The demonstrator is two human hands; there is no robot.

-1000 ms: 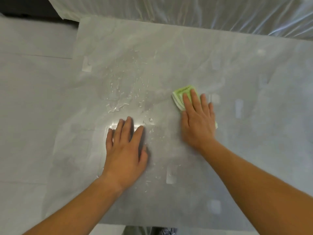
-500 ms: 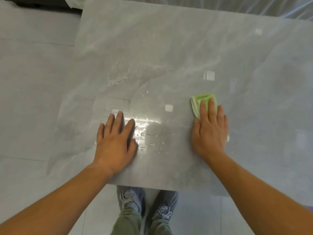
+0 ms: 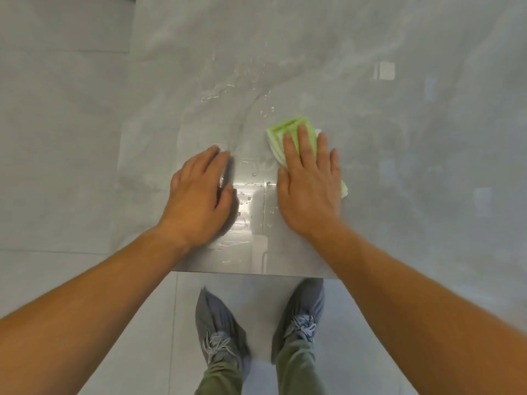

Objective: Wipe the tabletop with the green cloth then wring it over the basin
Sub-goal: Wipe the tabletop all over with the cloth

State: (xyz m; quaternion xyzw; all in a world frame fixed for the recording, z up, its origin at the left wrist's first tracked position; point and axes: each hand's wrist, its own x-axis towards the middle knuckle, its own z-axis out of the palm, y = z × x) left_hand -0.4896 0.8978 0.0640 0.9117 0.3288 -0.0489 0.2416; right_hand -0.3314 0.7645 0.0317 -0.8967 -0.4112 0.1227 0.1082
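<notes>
Head view looked almost straight down onto a pale grey, marble-patterned worktop (image 3: 356, 38) and the tiled floor (image 3: 57, 138) around it. The right hand (image 3: 309, 185) lay flat, palm down and fingers spread loosely, pressing the green cloth (image 3: 288, 129) against the worktop near its front edge. It was not clenched around the cloth; the fingers lay extended on top of it, so the cloth was pinned rather than gripped. The folded cloth stuck out beyond the fingertips toward the far side, and a small corner of it showed past the outer edge of the hand.

The left hand (image 3: 199, 195) rested on the worktop just beside the right one, holding nothing, with its fingers loosely curled and slightly lifted at the tips. Between and ahead of the two hands the surface was wet: scattered water droplets (image 3: 245, 201) and a thin glossy film caught the light, and a curved smear ran up past the cloth.

Below the worktop's front edge, two feet in grey shoe covers (image 3: 219, 329) and green trousers (image 3: 296, 363) stood on the floor.
</notes>
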